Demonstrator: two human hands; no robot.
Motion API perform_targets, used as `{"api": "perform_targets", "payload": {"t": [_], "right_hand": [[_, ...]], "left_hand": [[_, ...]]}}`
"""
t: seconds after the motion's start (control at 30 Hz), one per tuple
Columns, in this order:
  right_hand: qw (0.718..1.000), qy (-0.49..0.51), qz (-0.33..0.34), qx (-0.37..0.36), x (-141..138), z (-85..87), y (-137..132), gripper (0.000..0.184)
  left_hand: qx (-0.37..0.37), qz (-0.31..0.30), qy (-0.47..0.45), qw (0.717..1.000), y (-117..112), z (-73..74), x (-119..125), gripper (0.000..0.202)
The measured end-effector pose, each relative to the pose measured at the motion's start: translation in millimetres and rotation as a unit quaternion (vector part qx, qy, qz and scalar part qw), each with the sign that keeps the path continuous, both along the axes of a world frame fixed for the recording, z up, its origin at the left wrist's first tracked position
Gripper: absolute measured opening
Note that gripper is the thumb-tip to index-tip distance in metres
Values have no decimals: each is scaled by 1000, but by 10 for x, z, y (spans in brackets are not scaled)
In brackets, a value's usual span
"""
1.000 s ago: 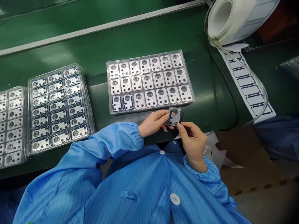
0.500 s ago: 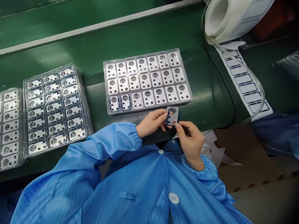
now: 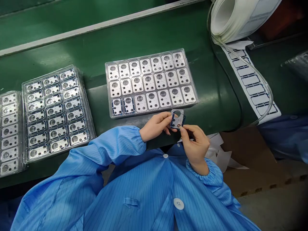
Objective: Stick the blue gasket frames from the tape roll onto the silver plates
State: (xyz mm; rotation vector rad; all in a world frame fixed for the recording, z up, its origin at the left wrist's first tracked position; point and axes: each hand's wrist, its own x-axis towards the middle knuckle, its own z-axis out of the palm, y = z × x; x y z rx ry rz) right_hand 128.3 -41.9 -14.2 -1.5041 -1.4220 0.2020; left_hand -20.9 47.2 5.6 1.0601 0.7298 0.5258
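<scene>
My left hand (image 3: 156, 125) and my right hand (image 3: 195, 144) pinch one small silver metal plate (image 3: 177, 118) with a round hole and a dark blue rim, held between them just in front of the table edge. Left fingers grip its left side; right thumb and forefinger hold its lower right corner. Directly beyond it lies a clear plastic tray (image 3: 151, 82) with three rows of the same plates; the two at its near left (image 3: 122, 106) have blue rims.
Two more filled trays (image 3: 56, 110) lie at the left on the green table (image 3: 96, 54). A big white label roll (image 3: 237, 17) with its backing strip (image 3: 252, 83) and a clear tube hangs at the right. White paper scraps (image 3: 221, 157) lie below my right wrist.
The plate and both hands have shifted slightly left in the picture and the plate has turned a little straighter; the grips are unchanged.
</scene>
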Motion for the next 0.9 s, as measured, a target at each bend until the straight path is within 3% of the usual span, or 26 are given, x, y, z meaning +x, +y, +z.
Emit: {"api": "perform_targets", "payload": {"t": [0.53, 0.9], "right_hand": [[996, -66, 2, 52, -13, 7, 25, 9], [992, -116, -4, 38, -18, 18, 13, 8]], "left_hand": [[-1, 2, 8, 1000, -4, 18, 0, 36], [-5, 10, 10, 1000, -4, 15, 5, 36]]}}
